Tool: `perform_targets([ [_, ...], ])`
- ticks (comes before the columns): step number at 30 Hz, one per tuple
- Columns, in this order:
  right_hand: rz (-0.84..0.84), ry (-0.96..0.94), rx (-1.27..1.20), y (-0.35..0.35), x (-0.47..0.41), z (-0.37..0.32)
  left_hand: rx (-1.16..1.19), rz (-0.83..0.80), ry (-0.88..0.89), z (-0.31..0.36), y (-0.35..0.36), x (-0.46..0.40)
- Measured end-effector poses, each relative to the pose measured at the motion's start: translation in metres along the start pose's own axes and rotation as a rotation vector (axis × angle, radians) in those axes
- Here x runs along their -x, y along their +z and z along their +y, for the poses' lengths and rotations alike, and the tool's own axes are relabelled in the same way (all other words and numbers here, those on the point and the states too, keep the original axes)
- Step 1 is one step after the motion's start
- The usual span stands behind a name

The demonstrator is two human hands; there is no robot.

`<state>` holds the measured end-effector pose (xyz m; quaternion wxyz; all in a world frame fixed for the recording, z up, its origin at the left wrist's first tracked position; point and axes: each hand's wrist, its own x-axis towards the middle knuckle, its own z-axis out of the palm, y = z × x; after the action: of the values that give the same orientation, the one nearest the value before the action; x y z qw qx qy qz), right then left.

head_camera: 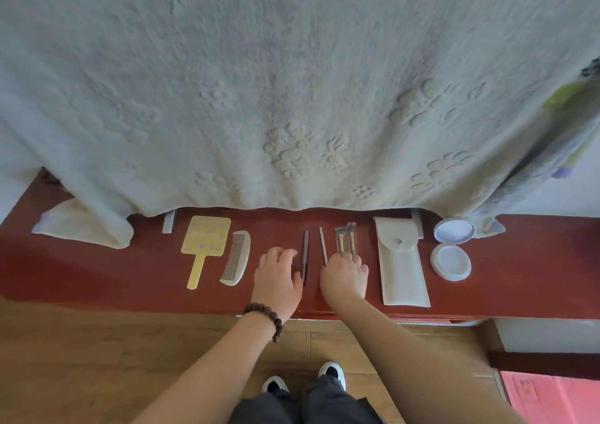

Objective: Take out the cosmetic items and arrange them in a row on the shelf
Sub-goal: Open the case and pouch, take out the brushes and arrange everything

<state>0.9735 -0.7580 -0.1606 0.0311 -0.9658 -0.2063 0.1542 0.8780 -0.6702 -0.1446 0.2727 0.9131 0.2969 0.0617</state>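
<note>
On the dark red shelf [130, 277] lie, left to right, a yellow hand mirror [205, 245], a cream comb [237, 258], a dark slim pencil [305, 251], a thin silver stick [323, 245], two wrapped brushes [345, 238], an open cream pouch [401, 261] and an open round compact [452, 248]. My left hand [277, 277] rests on the shelf with its thumb against the dark pencil. My right hand [344, 277] has its fingertips on the lower ends of the brushes and the silver stick; whether it pinches them is hidden.
A pale embossed blanket [292, 98] hangs over the back of the shelf and bunches at the left end [97, 228]. Metal brackets [169, 222] stand at the rear. Below are wooden floor [97, 358], my shoes and a red mat [552, 397].
</note>
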Motion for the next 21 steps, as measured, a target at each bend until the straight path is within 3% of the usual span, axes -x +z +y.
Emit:
perform_targets([
  [4,0.003,-0.048,-0.087,-0.014,-0.002,0.0,0.059,0.061,0.108,0.006,-0.017,-0.008],
  [9,-0.034,-0.366,-0.188,-0.063,0.013,0.011,-0.104,0.116,0.422,0.024,-0.042,-0.026],
  [12,0.032,-0.485,-0.334,-0.099,0.017,0.021,-0.134,0.106,0.48,0.037,-0.058,-0.032],
  [16,0.122,-0.563,-0.526,-0.136,0.013,0.028,0.105,0.115,0.379,0.054,-0.074,-0.029],
  [19,0.177,-0.397,-0.864,-0.154,0.015,0.034,0.271,0.124,0.253,0.065,-0.079,-0.029],
  [21,0.082,-0.32,-1.145,-0.158,0.016,0.037,0.37,0.098,0.175,0.069,-0.079,-0.029],
])
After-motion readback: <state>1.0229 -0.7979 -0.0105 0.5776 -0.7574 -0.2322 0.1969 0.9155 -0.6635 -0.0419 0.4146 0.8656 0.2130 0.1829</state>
